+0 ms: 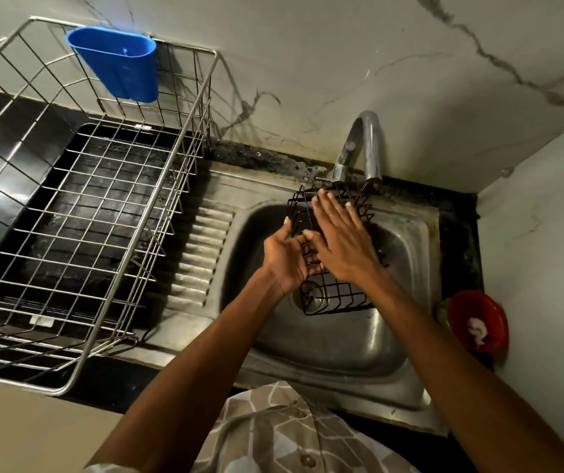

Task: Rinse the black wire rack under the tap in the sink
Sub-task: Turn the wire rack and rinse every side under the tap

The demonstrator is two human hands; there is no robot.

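Black wire rack point(333, 291) sits over the steel sink basin point(359, 339), top end just under the curved chrome tap point(362, 145). Left hand point(285, 259) curls around its left edge; right hand point(340, 238) lies flat on it, fingers spread. Can't tell if water runs. Risk: wet wire could slip from the one-sided hold and clatter into the basin. Left of sink: large steel dish basket point(79, 206) with blue plastic cup point(117, 68); right: red bowl point(478, 320). Marble-look walls.

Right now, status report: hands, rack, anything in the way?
Left hand grips black wire rack at its left side. Right hand flat on top, fingers straight. Rack over sink, under tap. Nothing in the way.
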